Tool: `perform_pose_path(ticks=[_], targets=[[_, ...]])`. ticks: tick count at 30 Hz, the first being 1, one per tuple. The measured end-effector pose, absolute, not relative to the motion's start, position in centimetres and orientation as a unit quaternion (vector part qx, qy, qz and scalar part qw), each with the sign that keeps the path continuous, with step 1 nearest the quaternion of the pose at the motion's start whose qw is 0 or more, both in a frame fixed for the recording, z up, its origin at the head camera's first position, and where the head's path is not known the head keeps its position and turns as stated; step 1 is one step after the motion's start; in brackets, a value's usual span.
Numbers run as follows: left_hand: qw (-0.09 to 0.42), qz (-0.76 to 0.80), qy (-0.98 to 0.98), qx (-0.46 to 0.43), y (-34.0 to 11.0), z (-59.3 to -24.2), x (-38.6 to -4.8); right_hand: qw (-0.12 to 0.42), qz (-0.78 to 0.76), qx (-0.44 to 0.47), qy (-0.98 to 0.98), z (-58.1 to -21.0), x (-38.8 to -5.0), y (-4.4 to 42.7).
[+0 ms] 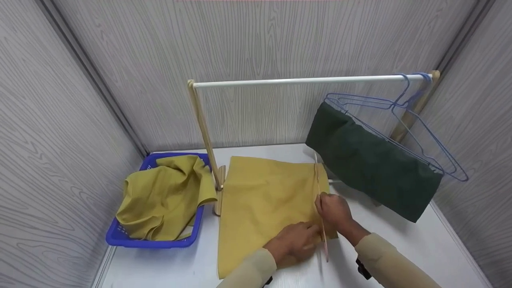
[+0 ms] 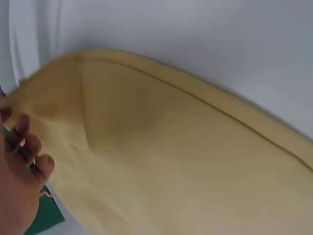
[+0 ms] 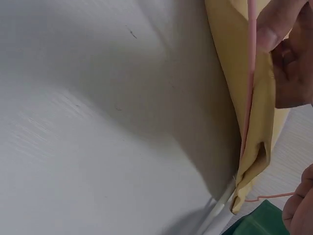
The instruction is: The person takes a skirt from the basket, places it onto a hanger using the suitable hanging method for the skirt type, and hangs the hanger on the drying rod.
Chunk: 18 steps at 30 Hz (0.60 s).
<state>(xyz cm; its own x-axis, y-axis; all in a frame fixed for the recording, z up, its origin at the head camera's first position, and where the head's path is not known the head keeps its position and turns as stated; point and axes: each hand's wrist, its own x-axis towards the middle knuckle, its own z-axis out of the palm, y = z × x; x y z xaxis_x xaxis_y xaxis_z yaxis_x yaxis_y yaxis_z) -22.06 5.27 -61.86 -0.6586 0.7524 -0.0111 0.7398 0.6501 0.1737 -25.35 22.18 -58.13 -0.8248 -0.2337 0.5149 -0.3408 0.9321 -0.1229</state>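
A mustard-yellow cloth (image 1: 264, 200) with a stitched hem lies spread on the table. Across its right side runs a pink wire hanger (image 1: 318, 176), with a strip of the cloth folded beyond the bar. My right hand (image 1: 334, 209) grips the hanger from the right; in the right wrist view its curled fingers (image 3: 299, 210) are on the thin wire. Nearer to me, my left hand (image 1: 298, 240) pinches the cloth's folded edge beside the bar, its thumb seen in the right wrist view. The left wrist view shows its curled fingers (image 2: 29, 144) at the cloth; their exact contact is partly hidden.
A blue basket (image 1: 149, 243) at left holds a crumpled yellow cloth (image 1: 168, 196). Behind my hands stands a rack with a white rail (image 1: 280, 81). Blue wire hangers (image 1: 404, 105) hang at its right end, one carrying a dark green cloth (image 1: 372, 160) close to my right hand.
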Motion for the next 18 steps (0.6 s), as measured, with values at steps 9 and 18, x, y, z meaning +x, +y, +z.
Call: perform_pose_path(ticks=[9,18], targets=[[-0.054,0.230,0.912,0.336,2.5,-59.8,-23.9,0.244,0.091,0.183,-0.948,-60.3,-23.8,22.2],[-0.042,0.316,0.920,0.226,1.9,-56.6,-27.0,0.307,0.082,0.207,-0.925,-61.9,-23.2,21.2]])
